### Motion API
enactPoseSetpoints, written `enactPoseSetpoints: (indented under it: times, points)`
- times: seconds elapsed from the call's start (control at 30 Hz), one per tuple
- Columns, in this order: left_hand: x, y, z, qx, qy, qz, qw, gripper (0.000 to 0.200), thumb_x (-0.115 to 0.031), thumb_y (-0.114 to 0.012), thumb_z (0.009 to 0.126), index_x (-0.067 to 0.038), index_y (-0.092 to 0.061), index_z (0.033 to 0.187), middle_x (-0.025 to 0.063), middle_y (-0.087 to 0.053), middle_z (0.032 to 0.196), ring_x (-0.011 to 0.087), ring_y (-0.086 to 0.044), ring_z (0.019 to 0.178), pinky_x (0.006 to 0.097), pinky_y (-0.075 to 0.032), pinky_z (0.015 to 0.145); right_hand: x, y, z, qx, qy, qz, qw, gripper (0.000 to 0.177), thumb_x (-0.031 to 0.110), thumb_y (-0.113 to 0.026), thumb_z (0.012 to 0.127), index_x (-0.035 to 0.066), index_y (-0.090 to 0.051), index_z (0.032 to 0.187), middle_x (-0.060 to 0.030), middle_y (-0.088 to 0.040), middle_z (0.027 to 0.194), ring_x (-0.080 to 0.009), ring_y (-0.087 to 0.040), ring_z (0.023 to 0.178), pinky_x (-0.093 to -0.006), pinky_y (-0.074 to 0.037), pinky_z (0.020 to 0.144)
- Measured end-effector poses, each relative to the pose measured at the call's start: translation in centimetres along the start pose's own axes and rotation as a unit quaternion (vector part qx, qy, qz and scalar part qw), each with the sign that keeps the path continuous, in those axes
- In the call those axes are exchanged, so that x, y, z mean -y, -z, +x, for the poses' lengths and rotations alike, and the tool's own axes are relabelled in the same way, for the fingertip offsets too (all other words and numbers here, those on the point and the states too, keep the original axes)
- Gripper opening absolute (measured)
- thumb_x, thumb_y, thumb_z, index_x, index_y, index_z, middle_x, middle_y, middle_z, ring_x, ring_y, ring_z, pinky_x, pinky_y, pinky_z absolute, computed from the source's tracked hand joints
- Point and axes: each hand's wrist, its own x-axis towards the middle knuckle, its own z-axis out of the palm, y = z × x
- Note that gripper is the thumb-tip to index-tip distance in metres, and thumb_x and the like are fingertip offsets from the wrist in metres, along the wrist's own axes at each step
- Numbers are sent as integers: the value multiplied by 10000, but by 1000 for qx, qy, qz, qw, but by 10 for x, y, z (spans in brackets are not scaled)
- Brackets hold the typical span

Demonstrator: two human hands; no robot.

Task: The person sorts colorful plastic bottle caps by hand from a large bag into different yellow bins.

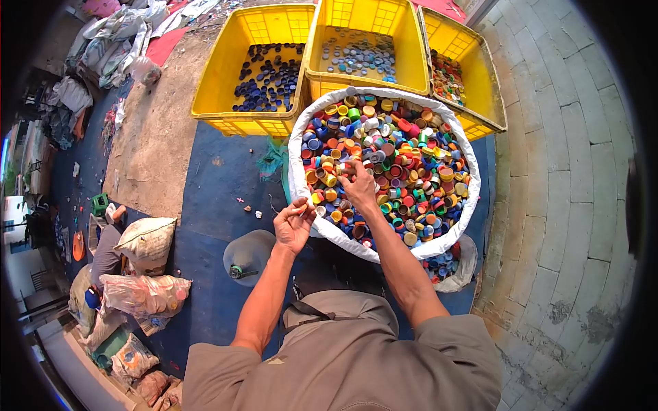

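Observation:
A big white sack with a rolled rim (471, 154) is full of mixed plastic bottle caps (404, 175) in many colours. Over the left part of the pile, my right hand (360, 188) reaches down, its thumb and fingers closed around a pale bottle cap (341, 169). At the sack's near-left rim, my left hand (295, 225) is turned palm up with curled fingers. Whatever the left fingers hold, if anything, is too small to make out.
Behind the sack stand yellow crates with dark blue caps (267, 79), pale blue-grey caps (360, 55) and orange-red caps (447, 79). A large clear jug (249, 257) lies left of me. A smaller bag (460, 267) sits at right. Beside stuffed sacks (146, 240) is another person (108, 257).

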Motion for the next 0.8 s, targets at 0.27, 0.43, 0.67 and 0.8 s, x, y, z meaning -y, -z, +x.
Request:
enactPoseSetpoints:
  times: [0.27, 0.43, 0.67, 0.8]
  points:
    - [4, 27, -34, -73, 7, 7, 997, 193, -203, -556, 883, -28, -627, 919, 74, -608, 842, 201, -596, 795, 352, -512, 749, 9, -35, 33, 89, 18, -236, 967, 467, 95, -640, 801, 100, -455, 1230, -156, -675, 1007, -382, -641, 906, -463, -516, 772]
    - [3, 31, -32, -101, 6, 41, 994, 142, -204, -605, 906, -63, -610, 918, 22, -598, 773, 141, -577, 711, 299, -478, 643, -2, -41, 32, 45, 78, -238, 967, 459, 109, -649, 794, 92, -471, 1217, -195, -668, 933, -391, -643, 871, -486, -514, 746]
    - [-13, 6, 5, -116, -113, 361, 918, 245, -100, -716, 812, -69, -591, 1020, -23, -590, 815, 36, -489, 583, 179, -371, 450, 5, -15, 17, 62, -3, 16, 998, 406, 91, -642, 766, -3, -534, 1146, -121, -671, 852, -191, -662, 771, -303, -526, 700]
    - [-33, -1, 54, -77, -277, 673, 681, 396, -132, -749, 749, -35, -594, 1100, 51, -673, 921, 118, -580, 647, 261, -477, 606, 6, 8, -25, 61, -156, 305, 937, 393, 87, -636, 789, -7, -548, 1160, -18, -605, 836, -70, -548, 666, -200, -465, 586]
